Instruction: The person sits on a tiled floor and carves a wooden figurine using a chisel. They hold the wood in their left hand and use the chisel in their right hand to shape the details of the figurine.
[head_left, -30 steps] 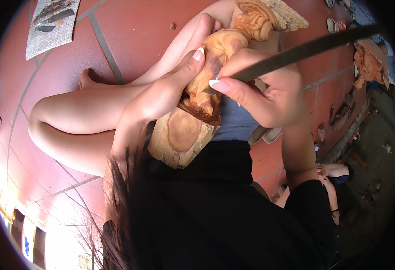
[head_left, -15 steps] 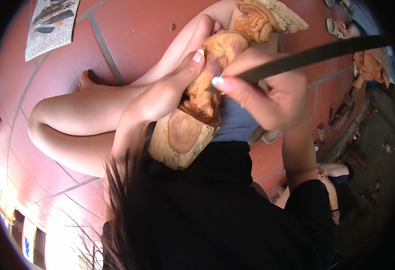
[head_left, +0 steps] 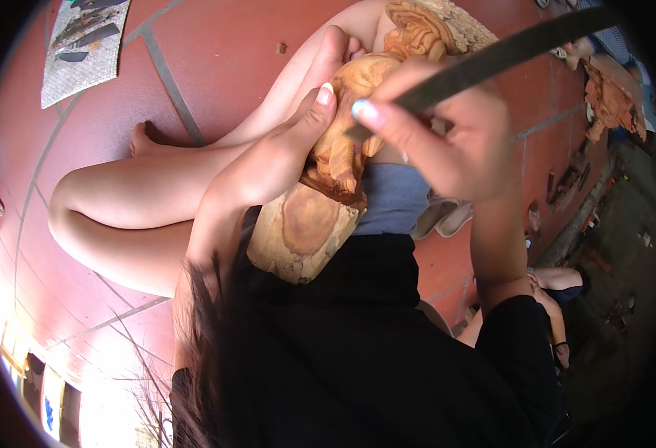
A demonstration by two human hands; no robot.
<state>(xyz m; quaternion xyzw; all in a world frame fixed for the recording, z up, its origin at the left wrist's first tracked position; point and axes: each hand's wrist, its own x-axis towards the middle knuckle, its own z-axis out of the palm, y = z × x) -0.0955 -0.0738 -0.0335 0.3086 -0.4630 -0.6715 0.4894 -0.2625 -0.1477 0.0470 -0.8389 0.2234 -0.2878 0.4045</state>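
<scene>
A carved wooden figure (head_left: 335, 153) lies across my lap, its uncut block base (head_left: 298, 231) toward my body. My left hand (head_left: 279, 149) grips the carving from the left, thumb on top; its other fingers are hidden beneath the wood. In my right hand (head_left: 451, 138) is a long, flat, dark metal blade (head_left: 499, 60), pinched between thumb and fingers. The blade's near tip is at the carving's surface, close to my left thumb. Its far end reaches toward the upper right. Whether the tip presses into the wood, I cannot tell.
My bent bare legs (head_left: 126, 194) surround the carving on the red tiled floor (head_left: 231, 45). A pale mat (head_left: 81, 71) with several dark blades lies at far left. Another carved wood piece (head_left: 613, 101) stands at far right, near other people's limbs. A person's arm (head_left: 555, 317) shows at lower right.
The far end of the blade has swung upward, making it steeper. My right hand has shifted slightly, while my left hand stays on the carving.
</scene>
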